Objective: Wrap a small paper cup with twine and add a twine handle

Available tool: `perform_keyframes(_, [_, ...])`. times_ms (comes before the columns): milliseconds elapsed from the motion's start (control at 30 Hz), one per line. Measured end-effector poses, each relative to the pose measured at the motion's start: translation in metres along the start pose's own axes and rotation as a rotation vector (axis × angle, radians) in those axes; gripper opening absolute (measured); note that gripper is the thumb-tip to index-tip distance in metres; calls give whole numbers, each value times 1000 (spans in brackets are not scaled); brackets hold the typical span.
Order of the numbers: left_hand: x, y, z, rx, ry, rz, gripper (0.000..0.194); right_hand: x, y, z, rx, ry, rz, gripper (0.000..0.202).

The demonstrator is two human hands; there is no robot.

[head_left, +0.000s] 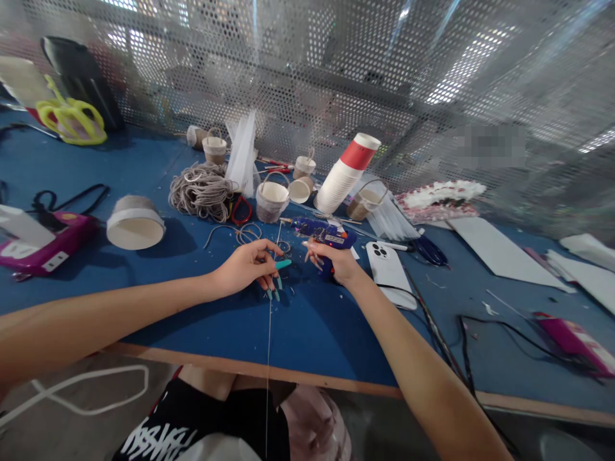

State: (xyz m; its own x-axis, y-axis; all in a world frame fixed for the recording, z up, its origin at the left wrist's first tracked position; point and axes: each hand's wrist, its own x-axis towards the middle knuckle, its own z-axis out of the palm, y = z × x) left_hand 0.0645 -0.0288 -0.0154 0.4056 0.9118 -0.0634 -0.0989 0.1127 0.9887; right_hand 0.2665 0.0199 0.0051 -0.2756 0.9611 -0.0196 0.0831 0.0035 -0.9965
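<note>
My right hand (336,259) is wrapped round the handle of a blue hot glue gun (319,227), its nozzle pointing left. From near the nozzle a thin whitish strand (269,339) runs down past the table edge towards my lap. My left hand (252,266), with long teal nails, has its fingers bent together around this strand, just left of the gun. Behind the hands stands a small cord-wrapped bucket (272,197) with a handle. Loose grey cord (247,234) lies between it and my left hand.
A cord bundle (202,192), red-handled scissors (241,210) and a leaning stack of paper cups (346,173) line the back. A wrapped cup (135,223) lies at left. Right of the gun are a white phone (391,275) and black cable (432,326). Purple power strips (62,240) flank the workspace.
</note>
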Motion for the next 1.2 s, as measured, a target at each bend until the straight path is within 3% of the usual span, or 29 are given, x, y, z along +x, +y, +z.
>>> perform_keyframes(267, [-1,2,0,-49,-6,-16,22,-1,0,-2,2,-32,64,20])
perform_keyframes(733, [0,3,-1,-88,-31,-15,21,1,2,0,18,-2,-25,23])
perform_keyframes(967, [0,5,-1,-106,-37,-17,20,0,0,-1,46,-31,57,22])
perform_keyframes(1200, [2,4,-1,-140,-39,-28,21,0,-1,0,60,6,10,24])
